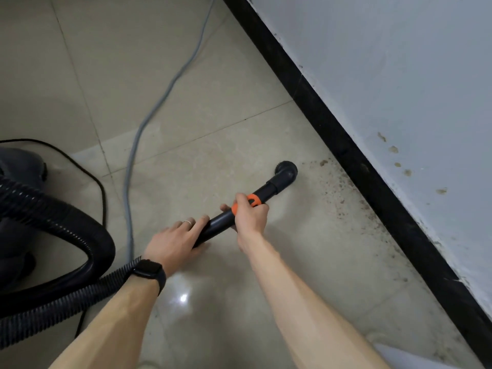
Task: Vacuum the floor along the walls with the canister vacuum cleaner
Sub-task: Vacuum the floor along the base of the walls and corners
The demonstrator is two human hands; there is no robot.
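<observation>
By the black skirting board (354, 166), the black orange-collared vacuum wand (221, 224) is clasped in right hand (250, 217) and left hand (173, 241). Its round nozzle (286, 170), down on the beige tile (191, 155), is best eased flat into the brown grit (342, 194).

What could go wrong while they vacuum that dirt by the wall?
The nozzle sits short of the dirt specks by the black skirting, so edge grime might get missed. The black cord and grey cable trail across the floor near the canister; feet or the canister might snag them.
</observation>
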